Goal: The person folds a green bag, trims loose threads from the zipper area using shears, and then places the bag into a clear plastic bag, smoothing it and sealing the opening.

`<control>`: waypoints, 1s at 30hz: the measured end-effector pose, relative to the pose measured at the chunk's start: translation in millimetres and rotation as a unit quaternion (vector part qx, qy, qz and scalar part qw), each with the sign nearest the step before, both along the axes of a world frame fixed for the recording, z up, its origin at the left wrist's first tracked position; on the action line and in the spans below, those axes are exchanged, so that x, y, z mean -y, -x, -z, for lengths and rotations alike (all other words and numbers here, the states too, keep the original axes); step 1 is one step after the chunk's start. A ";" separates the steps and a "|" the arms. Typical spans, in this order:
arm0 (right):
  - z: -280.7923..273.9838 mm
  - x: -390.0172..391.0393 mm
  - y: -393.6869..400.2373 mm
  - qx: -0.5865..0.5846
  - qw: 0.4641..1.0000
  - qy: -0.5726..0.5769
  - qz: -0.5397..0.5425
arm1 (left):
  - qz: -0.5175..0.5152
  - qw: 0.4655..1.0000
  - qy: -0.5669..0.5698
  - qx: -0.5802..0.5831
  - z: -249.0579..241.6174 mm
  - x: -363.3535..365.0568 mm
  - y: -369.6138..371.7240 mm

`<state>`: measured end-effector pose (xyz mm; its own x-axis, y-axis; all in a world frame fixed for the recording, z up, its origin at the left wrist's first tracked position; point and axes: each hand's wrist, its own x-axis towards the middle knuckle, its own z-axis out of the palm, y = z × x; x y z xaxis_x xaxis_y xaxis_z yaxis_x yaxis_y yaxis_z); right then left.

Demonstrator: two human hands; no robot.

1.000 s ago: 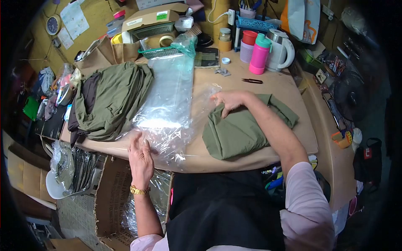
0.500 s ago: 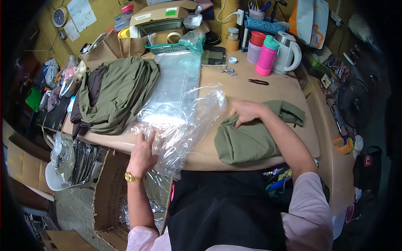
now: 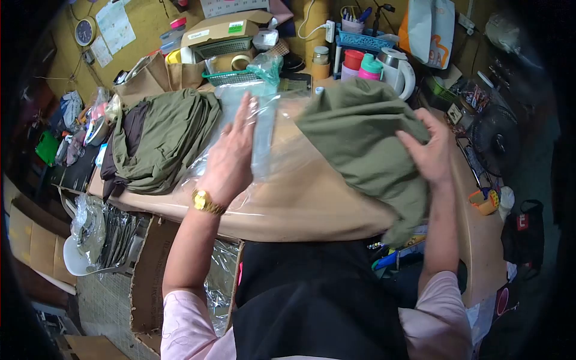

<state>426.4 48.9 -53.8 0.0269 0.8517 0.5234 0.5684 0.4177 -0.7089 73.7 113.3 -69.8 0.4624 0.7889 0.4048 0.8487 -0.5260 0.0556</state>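
Olive cloth (image 3: 366, 135) in right hand (image 3: 433, 147) overlaps near table edge (image 3: 288, 233).

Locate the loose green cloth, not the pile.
Head view, right of centre: the green cloth is in the right hand, partly covering the pink bottle, with the kettle just beyond its far edge.

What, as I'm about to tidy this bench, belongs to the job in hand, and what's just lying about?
Seems part of the job:
green cloth, in the right hand
clear plastic, by the left hand
green pile

Probably just lying about:
kettle
pink bottle
tape roll
blue basket
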 end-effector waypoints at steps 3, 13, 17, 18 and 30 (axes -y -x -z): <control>28.6 -4.6 53.5 0.074 0.988 -0.134 -0.023 | 0.047 0.999 -0.018 0.015 -14.9 -6.7 -38.6; 74.2 -163.4 71.8 -0.046 0.997 0.007 -0.063 | 0.202 0.978 -0.020 -0.049 -1.9 72.9 -103.7; -11.3 -116.5 44.9 0.004 0.986 0.063 -0.155 | 0.216 0.975 0.013 0.038 -36.8 97.8 -80.0; -5.7 -113.1 54.9 0.003 0.985 0.072 -0.154 | 0.220 0.973 0.014 0.074 -31.8 93.7 -80.0; 149.7 -114.0 115.9 0.273 0.915 0.097 -0.281 | 0.106 0.992 0.073 -0.015 63.0 82.3 -53.2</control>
